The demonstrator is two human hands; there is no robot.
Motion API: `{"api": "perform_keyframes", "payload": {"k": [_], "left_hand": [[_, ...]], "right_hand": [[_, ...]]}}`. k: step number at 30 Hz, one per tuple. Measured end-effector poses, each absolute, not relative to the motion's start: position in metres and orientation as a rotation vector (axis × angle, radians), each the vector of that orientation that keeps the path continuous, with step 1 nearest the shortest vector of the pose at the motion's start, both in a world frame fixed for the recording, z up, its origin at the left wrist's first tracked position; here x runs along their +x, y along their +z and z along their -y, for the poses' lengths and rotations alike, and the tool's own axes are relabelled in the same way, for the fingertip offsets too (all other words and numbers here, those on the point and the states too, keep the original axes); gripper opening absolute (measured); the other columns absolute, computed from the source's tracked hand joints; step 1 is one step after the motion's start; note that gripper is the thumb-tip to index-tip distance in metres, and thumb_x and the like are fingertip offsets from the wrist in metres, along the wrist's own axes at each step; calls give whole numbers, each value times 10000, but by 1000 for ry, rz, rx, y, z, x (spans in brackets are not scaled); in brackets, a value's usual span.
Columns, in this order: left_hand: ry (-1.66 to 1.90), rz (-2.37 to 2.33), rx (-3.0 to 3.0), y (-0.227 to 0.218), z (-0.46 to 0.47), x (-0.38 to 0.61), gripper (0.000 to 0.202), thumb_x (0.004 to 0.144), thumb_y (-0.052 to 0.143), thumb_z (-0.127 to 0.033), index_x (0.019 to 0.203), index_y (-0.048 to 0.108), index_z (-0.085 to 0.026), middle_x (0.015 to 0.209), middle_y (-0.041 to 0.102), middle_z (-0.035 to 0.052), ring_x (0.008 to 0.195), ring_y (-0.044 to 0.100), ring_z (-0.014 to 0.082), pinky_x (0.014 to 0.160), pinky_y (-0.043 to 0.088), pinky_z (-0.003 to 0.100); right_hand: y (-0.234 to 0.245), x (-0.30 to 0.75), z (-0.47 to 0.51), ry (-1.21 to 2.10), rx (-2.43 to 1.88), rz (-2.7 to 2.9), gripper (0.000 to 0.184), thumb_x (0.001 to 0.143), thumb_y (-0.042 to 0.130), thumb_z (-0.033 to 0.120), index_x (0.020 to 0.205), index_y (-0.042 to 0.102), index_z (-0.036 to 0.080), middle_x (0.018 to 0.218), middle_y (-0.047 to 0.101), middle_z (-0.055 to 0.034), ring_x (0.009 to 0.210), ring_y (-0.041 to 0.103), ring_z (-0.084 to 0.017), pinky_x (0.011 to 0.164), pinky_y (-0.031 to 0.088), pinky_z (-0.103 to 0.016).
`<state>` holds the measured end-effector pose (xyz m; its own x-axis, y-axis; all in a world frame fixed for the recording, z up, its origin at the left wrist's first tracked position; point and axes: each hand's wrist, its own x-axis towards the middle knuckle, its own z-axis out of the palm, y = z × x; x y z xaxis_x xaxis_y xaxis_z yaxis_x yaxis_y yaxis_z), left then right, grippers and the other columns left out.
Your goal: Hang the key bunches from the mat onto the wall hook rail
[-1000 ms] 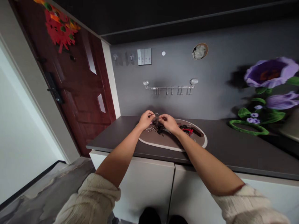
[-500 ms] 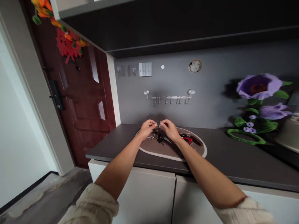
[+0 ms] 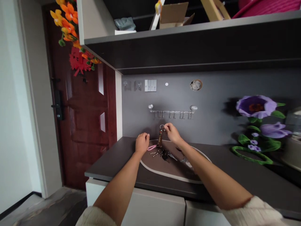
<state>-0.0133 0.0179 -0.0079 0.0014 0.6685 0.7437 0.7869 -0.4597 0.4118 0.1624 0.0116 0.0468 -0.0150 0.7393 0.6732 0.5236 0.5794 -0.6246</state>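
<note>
My right hand (image 3: 172, 132) pinches a metal key ring from which a brown strap key fob (image 3: 160, 137) hangs, lifted above an oval brown tray (image 3: 164, 164) on a dark countertop (image 3: 113, 161). My left hand (image 3: 142, 142) hovers at the tray's left rim with fingers curled; whether it holds anything is unclear. A pink loop (image 3: 151, 147) lies beside it. A bunch of keys (image 3: 162, 153) rests in the tray below the lifted fob.
A chrome hook rail (image 3: 172, 111) is fixed to the grey wall just above the hands. A dark overhead shelf (image 3: 188, 44) juts out above. A red-brown door (image 3: 82, 119) stands at the left. Purple fabric flowers (image 3: 256, 108) and a green stem lie at the right.
Both hands were together on the key ring over the tray. Now my right hand has raised the ring with the fob, and my left hand has drawn away to the left. My head tilted up.
</note>
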Motion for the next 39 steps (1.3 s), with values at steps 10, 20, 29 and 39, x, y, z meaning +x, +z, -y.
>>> {"api": "perform_keyframes", "payload": {"k": [10, 20, 29, 39], "left_hand": [[-1372, 1679, -1992, -10, -22, -18, 303, 859, 298, -269, 774, 572, -173, 796, 613, 65, 790, 522, 172, 693, 345, 271], [-1304, 1648, -2003, -8, -21, -12, 295, 852, 301, -247, 761, 574, -180, 796, 611, 72, 791, 514, 183, 690, 343, 288], [-1302, 1622, -2033, -9, -22, -10, 293, 853, 301, -250, 763, 571, -176, 787, 608, 71, 791, 506, 181, 700, 342, 290], [-1296, 1611, -2045, -10, -22, -10, 286, 851, 309, -257, 752, 567, -183, 779, 605, 67, 792, 504, 181, 704, 342, 288]], "right_hand": [[81, 139, -58, 96, -1172, 1516, 147, 748, 397, 224, 737, 529, 159, 712, 581, -30, 659, 510, -127, 670, 394, -253], [85, 112, -93, 9, -1310, 1416, 209, 762, 423, 209, 718, 611, 127, 704, 631, -94, 677, 561, -151, 672, 402, -256], [76, 110, -109, 4, -1295, 1330, 275, 771, 405, 251, 725, 647, 129, 625, 633, -102, 637, 576, -167, 643, 405, -249], [71, 109, -112, -22, -1322, 1317, 234, 748, 453, 240, 673, 653, 146, 646, 644, -117, 615, 575, -172, 598, 395, -250]]}}
